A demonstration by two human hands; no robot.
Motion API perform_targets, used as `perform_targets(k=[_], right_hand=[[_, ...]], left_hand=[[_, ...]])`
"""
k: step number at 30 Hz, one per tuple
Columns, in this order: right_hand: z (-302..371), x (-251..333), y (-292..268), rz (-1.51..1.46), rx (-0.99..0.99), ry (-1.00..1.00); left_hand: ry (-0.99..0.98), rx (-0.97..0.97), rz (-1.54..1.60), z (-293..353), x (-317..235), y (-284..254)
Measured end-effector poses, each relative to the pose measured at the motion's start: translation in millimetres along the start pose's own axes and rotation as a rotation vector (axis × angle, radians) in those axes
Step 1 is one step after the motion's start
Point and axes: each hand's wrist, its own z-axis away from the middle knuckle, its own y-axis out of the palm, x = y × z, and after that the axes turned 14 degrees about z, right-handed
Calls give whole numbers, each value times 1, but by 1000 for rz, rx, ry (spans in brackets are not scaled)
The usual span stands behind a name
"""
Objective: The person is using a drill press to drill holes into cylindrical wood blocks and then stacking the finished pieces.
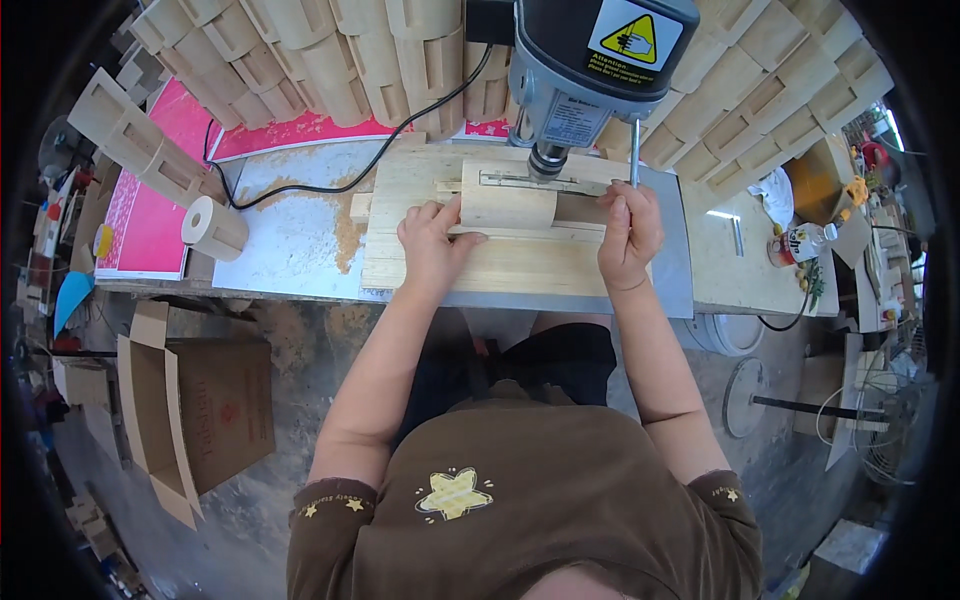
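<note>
A pale wooden cylinder (pixel 507 208) lies on its side on a flat wooden board (pixel 520 265), under the drill press (pixel 590 75). The drill chuck (pixel 547 160) stands just above the wood's far side; the bit's tip cannot be made out. My left hand (pixel 432 245) grips the cylinder's left end, with its thumb along the near lower edge. At the right end, my right hand (pixel 632 232) is closed round the low end of the metal feed lever (pixel 635 150). Its fingertips come close to the cylinder's right side.
Stacked wooden cylinders with cut-out windows (pixel 330 60) wall off the bench's back, and more (pixel 770 90) stand at right. A single cylinder with a hole (pixel 215 228) lies at left. A black cable (pixel 380 150) crosses the bench. An open carton (pixel 215 410) stands on the floor.
</note>
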Motion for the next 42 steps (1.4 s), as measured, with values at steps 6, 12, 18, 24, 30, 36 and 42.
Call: perform_targets(k=[6,12,18,24,30,36,42], right_hand=[[-34,11,-24,95,4,-143],[-183,31,-5,266,132,187],[-202,9,4,236,227,314],[-152,43,-38,275,200,104],[-66,53,-47,-85,248,339],[-3,4,-4,-100,41,111],[-9,3,5,-67,-11,-83]], left_hand=[[7,-12,-28,2,2,-2],[53,-20,-101,1,-8,13],[38,40,-76,-1,-24,26],[60,18,-61,-2,-20,24],[45,35,-68,-1,-25,24],[56,46,-47,-4,-26,30],[66,12,-94,-1,-20,20]])
